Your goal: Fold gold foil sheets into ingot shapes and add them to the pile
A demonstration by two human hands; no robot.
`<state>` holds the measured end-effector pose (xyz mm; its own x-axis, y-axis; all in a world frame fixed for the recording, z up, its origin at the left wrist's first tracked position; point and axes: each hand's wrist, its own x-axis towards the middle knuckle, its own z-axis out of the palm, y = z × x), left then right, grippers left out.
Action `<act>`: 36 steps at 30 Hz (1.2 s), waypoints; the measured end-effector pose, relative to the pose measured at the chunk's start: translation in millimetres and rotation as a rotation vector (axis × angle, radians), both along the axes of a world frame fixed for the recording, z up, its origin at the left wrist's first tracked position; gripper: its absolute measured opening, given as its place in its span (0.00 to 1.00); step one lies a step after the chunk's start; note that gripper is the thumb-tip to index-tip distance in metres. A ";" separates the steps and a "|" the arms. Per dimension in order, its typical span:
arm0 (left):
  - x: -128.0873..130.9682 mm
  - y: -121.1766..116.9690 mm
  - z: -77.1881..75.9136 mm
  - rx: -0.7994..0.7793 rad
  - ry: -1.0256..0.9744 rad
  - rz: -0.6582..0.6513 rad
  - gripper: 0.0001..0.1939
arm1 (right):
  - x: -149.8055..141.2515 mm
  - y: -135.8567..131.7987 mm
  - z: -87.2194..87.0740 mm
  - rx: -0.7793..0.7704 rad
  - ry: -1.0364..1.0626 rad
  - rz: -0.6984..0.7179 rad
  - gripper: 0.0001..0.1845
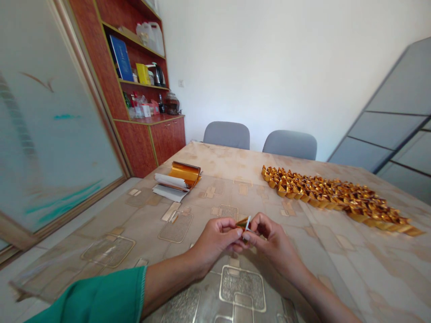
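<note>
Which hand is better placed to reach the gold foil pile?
Right, probably: the right hand sits nearer the gold foil pile, though it and the left hand both pinch a small foil piece.

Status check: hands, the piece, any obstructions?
Left hand and right hand both pinching small gold foil piece, white strip at its edge. Nothing over the hands. Heap of folded gold foil pieces off right, apart from them.

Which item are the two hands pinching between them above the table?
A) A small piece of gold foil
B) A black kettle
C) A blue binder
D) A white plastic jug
A. The left hand and right hand meet at their fingertips on the small piece of gold foil, which shows gold with a white strip beside it.
</note>
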<state>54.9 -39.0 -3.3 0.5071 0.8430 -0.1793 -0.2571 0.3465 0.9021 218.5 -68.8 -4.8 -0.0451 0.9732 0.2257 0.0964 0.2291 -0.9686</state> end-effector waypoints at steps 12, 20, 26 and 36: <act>-0.7 0.6 0.1 0.014 -0.039 0.090 0.17 | 4.6 0.6 -1.8 -0.033 -0.085 0.004 0.21; 0.8 -1.0 0.5 0.025 -0.013 0.075 0.17 | 1.5 -2.3 0.6 -0.009 -0.143 0.014 0.16; 2.5 0.7 -2.7 -0.013 -0.017 0.048 0.16 | -1.0 -2.7 -5.1 0.019 -0.095 0.000 0.16; -0.5 8.4 -0.3 0.101 -0.009 0.146 0.14 | 5.6 0.2 -3.6 -0.048 -0.145 -0.016 0.23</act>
<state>54.4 -30.5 -3.7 0.3791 0.9213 -0.0863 -0.3064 0.2130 0.9278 224.1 -68.6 -8.3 -0.0584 0.9835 0.1711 0.2392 0.1802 -0.9541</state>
